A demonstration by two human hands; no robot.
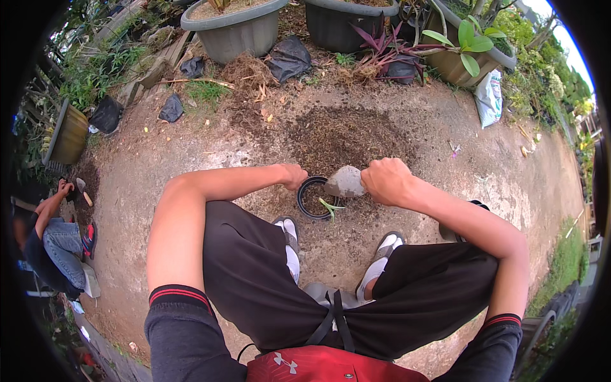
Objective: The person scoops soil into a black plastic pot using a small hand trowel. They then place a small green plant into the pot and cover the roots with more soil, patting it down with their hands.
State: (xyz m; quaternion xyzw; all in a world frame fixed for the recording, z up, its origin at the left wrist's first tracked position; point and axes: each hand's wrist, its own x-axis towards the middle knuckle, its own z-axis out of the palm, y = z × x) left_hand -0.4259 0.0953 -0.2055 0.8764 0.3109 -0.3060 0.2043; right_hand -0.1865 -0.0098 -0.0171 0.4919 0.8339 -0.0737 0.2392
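Between my feet stands a round black plastic plant pot (300, 203) with dark soil in it. A small green seedling (329, 207) leans over the pot's near right rim. My left hand (294, 176) is at the upper left of the rim, its fingers curled against the edge. In my right hand (387, 181) is a trowel, whose handle is hidden inside the fist. The soil-smeared metal trowel blade (344, 182) points left and overlaps the pot's right rim in view. Just beyond the pot a heap of loose dark soil mix (351, 136) spreads over the ground.
Large planters (234, 33) line the far side, with black plastic bags (289, 58) before them. A white printed sack (489, 98) leans at the right. Black pots (477, 205) sit partly behind my right forearm. At far left a seated person (59, 243) works near another trowel (84, 192).
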